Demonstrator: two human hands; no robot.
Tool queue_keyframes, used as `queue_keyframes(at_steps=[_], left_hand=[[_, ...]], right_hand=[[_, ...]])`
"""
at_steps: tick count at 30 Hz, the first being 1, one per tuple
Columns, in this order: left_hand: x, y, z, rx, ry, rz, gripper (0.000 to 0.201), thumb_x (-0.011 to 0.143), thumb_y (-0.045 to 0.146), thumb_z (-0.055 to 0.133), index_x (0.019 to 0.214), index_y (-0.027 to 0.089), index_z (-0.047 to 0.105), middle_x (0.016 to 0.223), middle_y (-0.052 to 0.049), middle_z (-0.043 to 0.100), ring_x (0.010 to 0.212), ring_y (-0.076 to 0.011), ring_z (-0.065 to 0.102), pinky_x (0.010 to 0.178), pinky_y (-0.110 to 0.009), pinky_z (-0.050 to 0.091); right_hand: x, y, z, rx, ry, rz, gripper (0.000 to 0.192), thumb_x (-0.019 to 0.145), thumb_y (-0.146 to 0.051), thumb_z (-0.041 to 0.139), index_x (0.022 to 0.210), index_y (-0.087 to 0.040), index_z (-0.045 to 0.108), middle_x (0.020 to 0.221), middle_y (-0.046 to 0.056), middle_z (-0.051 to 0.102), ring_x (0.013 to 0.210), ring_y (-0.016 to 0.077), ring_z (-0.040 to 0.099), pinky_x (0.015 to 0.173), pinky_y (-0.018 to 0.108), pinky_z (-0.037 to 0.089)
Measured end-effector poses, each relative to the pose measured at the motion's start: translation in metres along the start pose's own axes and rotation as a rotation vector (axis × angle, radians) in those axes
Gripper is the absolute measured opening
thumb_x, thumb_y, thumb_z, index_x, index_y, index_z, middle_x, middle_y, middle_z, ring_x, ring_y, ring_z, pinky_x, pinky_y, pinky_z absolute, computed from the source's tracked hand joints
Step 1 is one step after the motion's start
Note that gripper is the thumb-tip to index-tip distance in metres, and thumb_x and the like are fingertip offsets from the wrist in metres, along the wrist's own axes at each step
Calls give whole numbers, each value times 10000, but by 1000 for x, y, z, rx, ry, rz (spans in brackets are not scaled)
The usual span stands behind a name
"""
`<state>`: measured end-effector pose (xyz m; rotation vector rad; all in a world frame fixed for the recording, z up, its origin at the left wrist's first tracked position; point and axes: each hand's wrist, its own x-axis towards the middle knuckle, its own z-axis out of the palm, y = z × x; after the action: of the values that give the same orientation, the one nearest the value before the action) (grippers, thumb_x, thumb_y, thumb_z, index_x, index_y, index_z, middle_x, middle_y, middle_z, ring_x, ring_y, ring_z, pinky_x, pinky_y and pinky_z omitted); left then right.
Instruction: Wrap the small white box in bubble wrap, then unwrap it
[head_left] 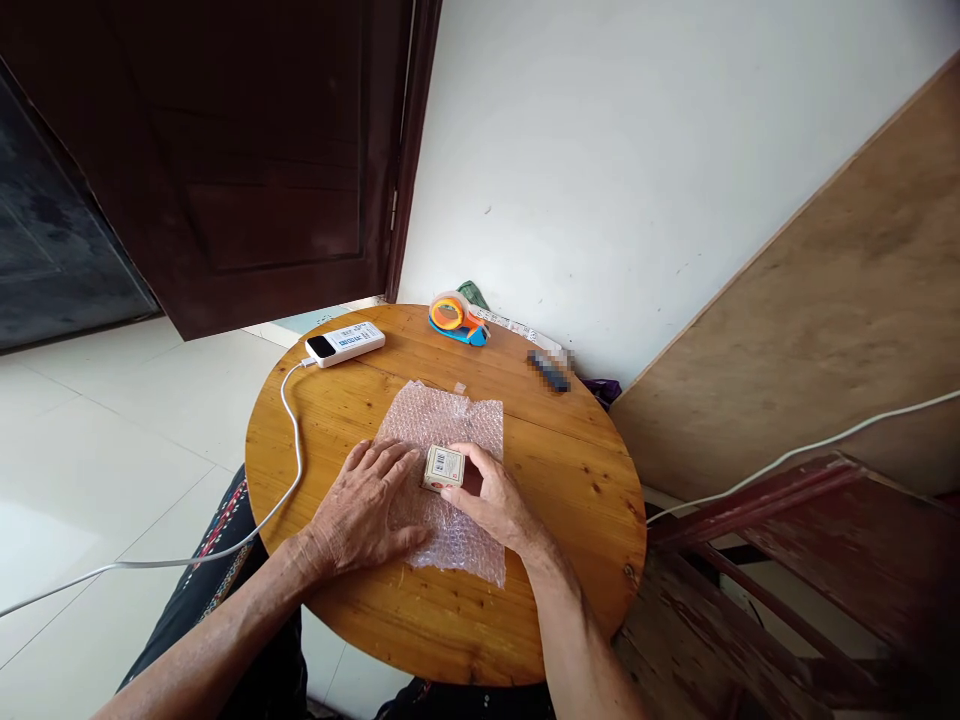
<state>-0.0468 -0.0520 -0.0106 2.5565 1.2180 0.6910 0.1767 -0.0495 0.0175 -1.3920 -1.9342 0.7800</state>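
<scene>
On the round wooden table lies a sheet of bubble wrap, its edges uneven. A small cream box with a printed label on top and a red mark on its side rests on the middle of the sheet. My right hand grips the box from the right, thumb at the near side and fingers at the far side. My left hand lies flat with fingers stretched out over the left part of the bubble wrap, apart from the box.
A white power bank with a cable stands at the table's far left. Toward the back are an orange and blue tape dispenser, a paper strip and a dark blurred object. A worn red wooden chair stands at right.
</scene>
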Motion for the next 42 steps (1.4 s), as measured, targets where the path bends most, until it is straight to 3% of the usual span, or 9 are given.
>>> queue_keyframes(at_steps=[5, 10, 15, 23, 27, 30, 34, 38, 42], left_hand=[[1, -3, -1, -27, 2, 18, 833, 761, 599, 684, 1437, 196, 413, 1426, -145, 523, 1351, -359, 416, 1154, -579, 266], [-17, -2, -26, -119, 47, -3, 559, 887, 465, 598, 1368, 207, 478, 1382, -142, 542, 1273, -311, 501, 1052, -525, 433], [-36, 14, -46, -32, -79, 113, 494, 748, 271, 722, 1228, 252, 602, 1365, -102, 570, 1351, -351, 417, 1113, -603, 356], [-26, 25, -21, -5, -57, 183, 202, 742, 82, 581, 815, 238, 686, 1288, -34, 635, 1312, -296, 473, 1150, -570, 317], [-23, 24, -20, -40, 32, 206, 216, 788, 63, 521, 820, 219, 666, 1188, -46, 684, 1196, -256, 563, 1107, -527, 379], [-15, 26, -28, -95, 103, 189, 189, 831, 74, 499, 809, 205, 633, 1128, -55, 695, 1074, -211, 618, 1040, -460, 444], [10, 32, -40, -110, 173, 136, 147, 834, 109, 515, 756, 196, 604, 987, -55, 708, 942, -201, 638, 942, -418, 485], [42, 35, -46, -24, 110, 37, 145, 805, 123, 514, 719, 190, 609, 764, -47, 680, 786, -211, 625, 815, -395, 501], [64, 31, -46, 81, 10, -10, 143, 790, 121, 530, 718, 182, 638, 737, -51, 694, 747, -221, 635, 813, -401, 489]], right_hand=[[0, 3, 2, -30, 5, -8, 431, 739, -120, 671, 1142, -243, 580, 1090, 33, 685, 997, 214, 628, 903, 359, 476], [-2, 5, 4, -28, 17, -3, 551, 735, -114, 681, 1252, -251, 546, 1200, 58, 661, 1096, 232, 610, 979, 400, 455], [-2, -2, 1, -3, -2, 23, 619, 700, -112, 696, 1285, -242, 539, 1255, 79, 638, 1148, 256, 591, 1016, 425, 438], [-1, -9, -3, 50, -17, 46, 573, 712, -156, 680, 1264, -242, 553, 1261, 73, 638, 1186, 261, 580, 1040, 433, 425], [-1, -8, -4, 59, -19, 41, 548, 719, -184, 687, 1250, -231, 556, 1268, 80, 637, 1186, 263, 579, 1052, 437, 417], [-2, -4, -7, 126, -31, 38, 489, 798, -295, 674, 1265, -233, 545, 1291, 81, 625, 1190, 255, 581, 1054, 433, 421], [-2, 2, -13, 301, 3, 92, 433, 943, -534, 496, 1261, -249, 569, 1317, 80, 622, 1241, 241, 563, 1087, 423, 403], [-3, 5, -20, 466, 39, 86, 542, 933, -672, 406, 1187, -245, 621, 1252, 80, 660, 1216, 258, 584, 1051, 432, 439], [-4, 4, -25, 524, -8, 82, 606, 826, -694, 572, 1210, -225, 602, 1257, 101, 653, 1247, 282, 560, 1036, 433, 445]])
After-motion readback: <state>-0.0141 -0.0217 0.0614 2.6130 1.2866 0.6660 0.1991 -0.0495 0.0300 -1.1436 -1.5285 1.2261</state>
